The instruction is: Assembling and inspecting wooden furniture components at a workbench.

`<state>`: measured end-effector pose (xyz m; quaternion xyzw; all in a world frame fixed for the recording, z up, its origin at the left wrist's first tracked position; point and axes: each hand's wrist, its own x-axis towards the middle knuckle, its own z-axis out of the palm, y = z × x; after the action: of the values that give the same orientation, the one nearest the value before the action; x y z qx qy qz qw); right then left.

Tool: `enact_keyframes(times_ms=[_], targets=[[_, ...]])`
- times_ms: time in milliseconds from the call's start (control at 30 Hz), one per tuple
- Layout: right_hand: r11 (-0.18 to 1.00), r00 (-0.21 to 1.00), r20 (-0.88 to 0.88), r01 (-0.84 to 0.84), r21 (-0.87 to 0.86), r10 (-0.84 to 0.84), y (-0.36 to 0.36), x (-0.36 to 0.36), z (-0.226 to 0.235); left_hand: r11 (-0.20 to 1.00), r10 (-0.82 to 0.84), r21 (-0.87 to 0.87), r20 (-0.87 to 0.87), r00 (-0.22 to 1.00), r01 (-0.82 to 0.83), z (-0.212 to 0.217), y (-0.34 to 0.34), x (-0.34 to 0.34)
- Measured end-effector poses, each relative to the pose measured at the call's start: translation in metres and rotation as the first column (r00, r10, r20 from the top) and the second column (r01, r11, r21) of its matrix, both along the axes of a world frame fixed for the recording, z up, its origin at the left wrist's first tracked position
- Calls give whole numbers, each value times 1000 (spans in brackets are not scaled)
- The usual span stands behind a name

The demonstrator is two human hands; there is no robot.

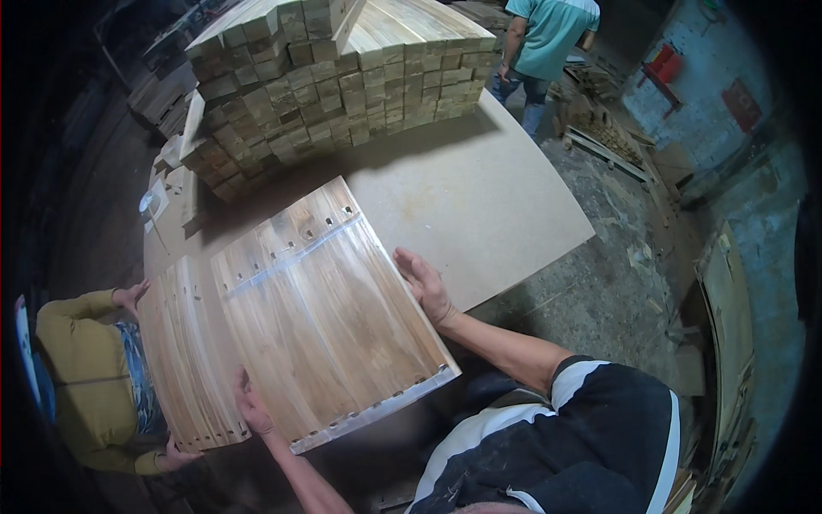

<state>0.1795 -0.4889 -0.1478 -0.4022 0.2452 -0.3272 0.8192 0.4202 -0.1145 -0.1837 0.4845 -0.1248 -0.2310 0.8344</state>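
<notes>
A wooden slat panel (330, 317) lies tilted in front of me, several strips side by side. Dark holes run along its far and near edges, and a pale band crosses it near the far end. My left hand (253, 406) grips the panel's left edge near its close corner, with some fingers hidden. On the opposite side, my right hand (426, 285) holds the right edge, palm against it and fingertips upward. A second slat panel (184, 351) is to the left, between the two hands of a co-worker in a mustard top (86, 368).
A tall stack of squared timber (342, 98) stands at the far side of the pale board table (479, 188). Another person in a teal shirt (556, 34) stands beyond it. Boards (726, 317) lean by the right wall, and wood pieces (604, 146) lie on the floor.
</notes>
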Motion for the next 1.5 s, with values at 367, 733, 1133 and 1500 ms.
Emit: enact_keyframes(times_ms=[367,733,1133,1500], targets=[[864,857,-141,-469,185,496,23,56,4,991,-66,79,-381,922,104,114,28,-33],[650,588,-278,-696,305,760,56,92,-21,966,225,176,-198,954,-191,-12,101,-112],[71,45,-483,-997,35,875,161,115,19,538,840,243,-230,491,-807,40,140,-348],[-416,-531,-356,-838,351,769,313,112,62,237,898,150,-412,157,-960,72,90,-488]])
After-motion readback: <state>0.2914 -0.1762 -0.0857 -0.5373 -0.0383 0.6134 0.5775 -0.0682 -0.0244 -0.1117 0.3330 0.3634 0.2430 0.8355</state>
